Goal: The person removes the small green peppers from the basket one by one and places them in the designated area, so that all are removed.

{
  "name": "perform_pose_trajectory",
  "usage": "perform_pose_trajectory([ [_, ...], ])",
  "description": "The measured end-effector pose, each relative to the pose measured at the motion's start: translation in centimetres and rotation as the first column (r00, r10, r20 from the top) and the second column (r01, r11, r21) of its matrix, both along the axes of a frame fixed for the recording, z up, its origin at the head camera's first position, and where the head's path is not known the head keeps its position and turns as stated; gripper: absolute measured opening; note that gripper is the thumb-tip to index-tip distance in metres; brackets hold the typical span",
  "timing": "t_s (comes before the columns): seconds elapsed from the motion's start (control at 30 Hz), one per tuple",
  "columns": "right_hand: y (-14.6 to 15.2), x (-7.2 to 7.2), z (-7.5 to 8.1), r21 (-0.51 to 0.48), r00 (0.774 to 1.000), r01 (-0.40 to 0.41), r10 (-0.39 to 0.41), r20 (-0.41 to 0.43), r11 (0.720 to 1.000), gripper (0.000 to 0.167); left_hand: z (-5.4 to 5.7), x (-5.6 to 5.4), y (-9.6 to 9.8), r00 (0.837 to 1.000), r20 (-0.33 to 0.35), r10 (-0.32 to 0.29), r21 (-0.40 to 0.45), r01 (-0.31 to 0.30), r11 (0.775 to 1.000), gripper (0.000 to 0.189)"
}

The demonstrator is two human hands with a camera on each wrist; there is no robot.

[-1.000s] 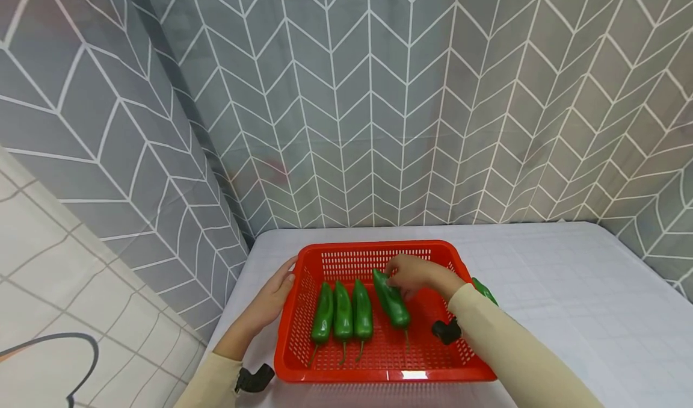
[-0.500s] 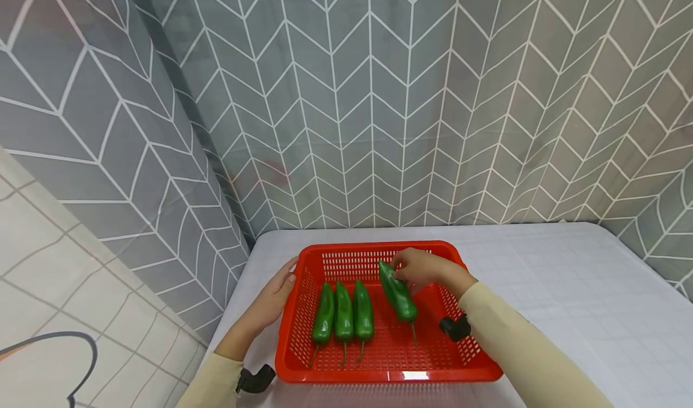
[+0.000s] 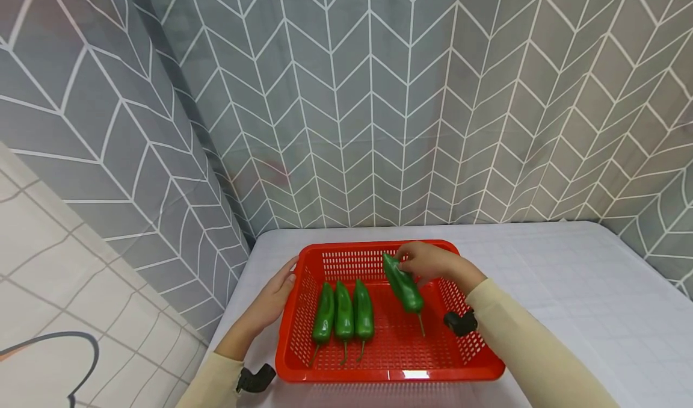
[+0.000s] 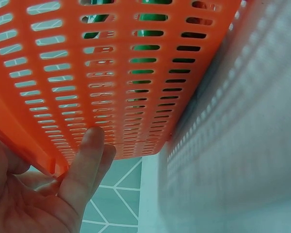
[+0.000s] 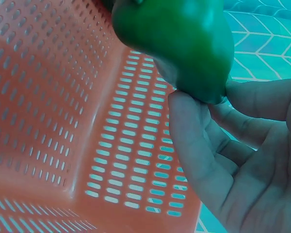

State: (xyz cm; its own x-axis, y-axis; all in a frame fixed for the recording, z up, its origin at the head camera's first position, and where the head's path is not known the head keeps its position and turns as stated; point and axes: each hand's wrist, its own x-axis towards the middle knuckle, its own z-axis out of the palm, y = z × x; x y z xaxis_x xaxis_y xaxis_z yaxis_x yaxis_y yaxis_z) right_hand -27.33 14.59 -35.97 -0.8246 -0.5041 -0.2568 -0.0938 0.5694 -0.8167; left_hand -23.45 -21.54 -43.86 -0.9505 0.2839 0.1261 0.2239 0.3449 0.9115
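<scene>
My right hand [image 3: 430,262] pinches a long green pepper [image 3: 411,298] near its pointed end, over the right half of a red plastic basket [image 3: 387,376]. The pepper hangs slanted, stem down and toward me. In the right wrist view, thumb and fingers [image 5: 189,126] meet at the end of the pepper [image 5: 184,43]. Three more green peppers [image 3: 344,315] lie side by side in the basket's left half, stems toward me. My left hand [image 3: 273,296] rests against the basket's left side; in the left wrist view its straight fingers [image 4: 89,153] touch the slotted outer wall [image 4: 121,97].
The basket stands on a table with a white cloth [image 3: 552,287], which stretches away to the right. Behind it hangs a grey curtain [image 3: 379,125] with white chevron lines. White tiled surface [image 3: 81,275] shows on the left. Black wrist cameras [image 3: 254,379] sit on both wrists.
My right hand has moved up and to the right with the pinched pepper, away from the other three. A pepper seen right of the basket earlier is no longer visible. My left hand stays put.
</scene>
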Motion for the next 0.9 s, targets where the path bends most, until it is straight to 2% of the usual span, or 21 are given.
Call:
perform_pose_trajectory([
  [0.4,1.5,-0.2,1.6,0.024,0.997,0.002,0.000,-0.078,1.000,0.026,0.2,0.1,0.1,1.000,0.014,0.004,0.009,-0.004,1.000,0.053],
  [0.7,2.8,0.2,2.4,-0.014,0.999,0.013,-0.014,-0.051,1.000,0.032,0.1,0.1,0.1,1.000,0.008,-0.002,0.007,0.002,1.000,0.053],
  [0.9,3.8,0.2,2.6,0.026,0.994,0.016,-0.013,-0.108,1.000,0.031,-0.2,0.0,0.0,1.000,0.007,0.005,0.008,-0.005,1.000,0.052],
])
